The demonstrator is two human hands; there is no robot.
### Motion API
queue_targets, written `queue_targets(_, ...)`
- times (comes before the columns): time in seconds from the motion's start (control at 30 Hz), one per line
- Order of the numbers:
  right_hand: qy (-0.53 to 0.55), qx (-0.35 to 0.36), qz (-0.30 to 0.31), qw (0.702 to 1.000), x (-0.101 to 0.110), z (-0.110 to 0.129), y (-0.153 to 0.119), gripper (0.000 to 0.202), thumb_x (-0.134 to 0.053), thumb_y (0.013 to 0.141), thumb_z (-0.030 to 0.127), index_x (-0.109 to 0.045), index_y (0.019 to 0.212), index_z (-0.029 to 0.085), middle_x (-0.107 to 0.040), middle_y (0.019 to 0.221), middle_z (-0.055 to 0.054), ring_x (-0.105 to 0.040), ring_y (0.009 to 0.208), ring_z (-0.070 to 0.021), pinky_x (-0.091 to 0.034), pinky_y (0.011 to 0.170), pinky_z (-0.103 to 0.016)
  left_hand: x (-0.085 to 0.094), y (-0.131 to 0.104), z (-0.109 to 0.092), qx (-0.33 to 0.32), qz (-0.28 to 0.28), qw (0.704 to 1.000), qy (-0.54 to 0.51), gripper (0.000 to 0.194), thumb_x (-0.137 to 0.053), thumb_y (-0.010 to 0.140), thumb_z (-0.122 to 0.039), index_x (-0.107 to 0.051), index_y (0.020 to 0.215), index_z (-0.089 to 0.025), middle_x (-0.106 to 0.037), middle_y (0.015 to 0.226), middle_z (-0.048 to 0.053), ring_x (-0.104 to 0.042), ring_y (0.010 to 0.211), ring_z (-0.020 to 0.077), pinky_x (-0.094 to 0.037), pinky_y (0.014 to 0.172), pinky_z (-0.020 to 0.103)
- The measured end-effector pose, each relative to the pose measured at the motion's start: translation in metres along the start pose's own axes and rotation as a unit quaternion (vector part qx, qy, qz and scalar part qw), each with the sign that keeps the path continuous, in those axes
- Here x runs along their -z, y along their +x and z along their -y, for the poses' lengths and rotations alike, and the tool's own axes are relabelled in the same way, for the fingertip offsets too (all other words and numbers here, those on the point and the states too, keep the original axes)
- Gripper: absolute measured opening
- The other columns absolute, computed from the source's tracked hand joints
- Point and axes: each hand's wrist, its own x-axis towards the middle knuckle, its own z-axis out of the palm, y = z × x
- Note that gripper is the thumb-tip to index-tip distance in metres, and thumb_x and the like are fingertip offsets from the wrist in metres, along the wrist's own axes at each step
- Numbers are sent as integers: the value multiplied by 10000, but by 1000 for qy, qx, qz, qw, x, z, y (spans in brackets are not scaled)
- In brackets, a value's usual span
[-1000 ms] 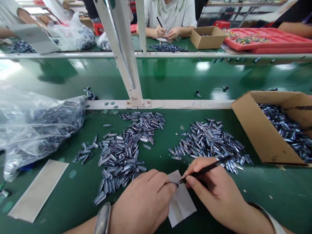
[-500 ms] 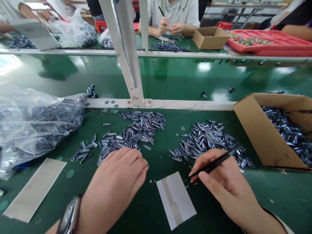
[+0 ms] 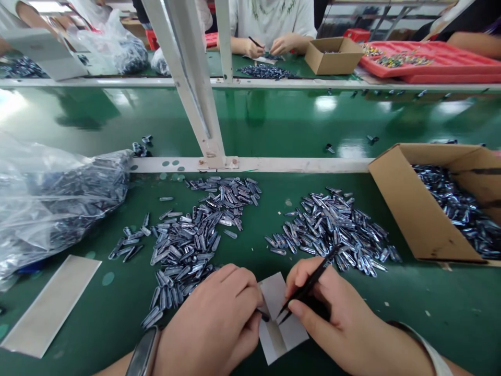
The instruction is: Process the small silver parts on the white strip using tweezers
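My left hand (image 3: 219,318), with a watch on its wrist, is closed on a small dark clip (image 3: 263,315) that pokes out past the fingertips. Black tweezers (image 3: 311,282) are pinched in my right hand (image 3: 336,318); their tips stand slightly apart over the white card (image 3: 291,337). A beige strip runs down the card's middle, and both hands partly cover the card. Behind my left hand spreads a pile of dark, glossy clips (image 3: 195,235). Another clip pile (image 3: 332,224) lies just beyond my right hand.
To the right stands a cardboard box (image 3: 418,219) of similar clips. A clear plastic bag (image 3: 66,193) full of them and a long beige strip (image 3: 52,305) lie left. A white post (image 3: 195,89) rises from the rail. Across the green belt (image 3: 274,120), a person works.
My left hand has moved right from the left pile to the card, with a dark clip now showing at its fingertips. My right hand has brought the tweezers left and down over the card.
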Motion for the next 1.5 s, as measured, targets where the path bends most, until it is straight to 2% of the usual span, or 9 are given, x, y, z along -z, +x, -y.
queue_targets(0.17,-47,38,-12,998,0,-1,0,224,-515,901,135,-399,1011,293,-523,944,-12,-561,859,-201,-498,742,-382,1,1,0,-53,3,998,34,167,-544,867,-81,-657,859,-203,-623,833,6,-585,800,188,-498,735,325)
queue_targets(0.4,-56,47,-15,997,0,-1,2,228,-513,900,128,-401,1015,290,-525,939,-10,-564,844,-196,-500,737,-384,2,0,-2,25,-13,999,-35,194,-583,781,-35,-636,863,-203,-599,871,4,-581,827,195,-506,742,336)
queue_targets(0.57,-46,24,-11,999,0,-1,0,205,-517,905,141,-418,1009,287,-543,930,-9,-588,810,-192,-512,716,-383,-2,1,0,-43,-6,999,17,168,-573,820,-44,-639,790,-195,-617,828,5,-578,784,188,-506,720,326)
queue_targets(0.63,-46,22,-9,999,-1,0,1,192,-520,906,144,-430,1005,282,-549,928,-13,-595,816,-193,-517,716,-377,-2,2,-1,-50,-2,998,29,151,-587,820,-57,-639,777,-191,-620,819,6,-578,782,191,-508,716,328)
queue_targets(0.77,-38,12,-10,999,-1,1,3,152,-531,904,154,-463,980,267,-562,917,-19,-603,817,-192,-527,702,-351,-1,3,-5,-19,-1,999,26,154,-603,806,-55,-648,783,-201,-627,844,3,-581,807,195,-508,737,332)
queue_targets(0.9,25,-25,-12,999,-1,0,7,70,-540,929,220,-490,952,263,-571,855,-1,-614,746,-169,-538,639,-301,-2,2,-5,-13,-3,1000,10,171,-587,809,-45,-640,768,-202,-621,839,1,-575,800,195,-504,734,341)
queue_targets(1.03,84,-39,-67,993,-5,-2,9,81,-549,935,266,-468,936,264,-581,829,5,-638,729,-163,-547,621,-282,-2,2,-6,11,-15,1000,-3,182,-571,800,-35,-626,742,-198,-615,833,3,-571,797,197,-501,725,346)
queue_targets(1.2,65,-54,-107,991,-10,-4,8,137,-580,918,316,-457,932,257,-608,801,-4,-664,695,-191,-531,575,-303,-1,2,-8,24,-15,1000,-6,177,-573,781,-35,-621,726,-196,-615,827,4,-569,794,196,-499,714,339)
queue_targets(1.5,65,-60,-94,992,-10,-3,8,127,-588,908,281,-464,918,255,-617,761,9,-673,669,-188,-530,552,-293,-3,2,-8,28,-18,999,2,181,-554,785,-42,-622,725,-199,-614,820,9,-571,792,201,-506,706,340)
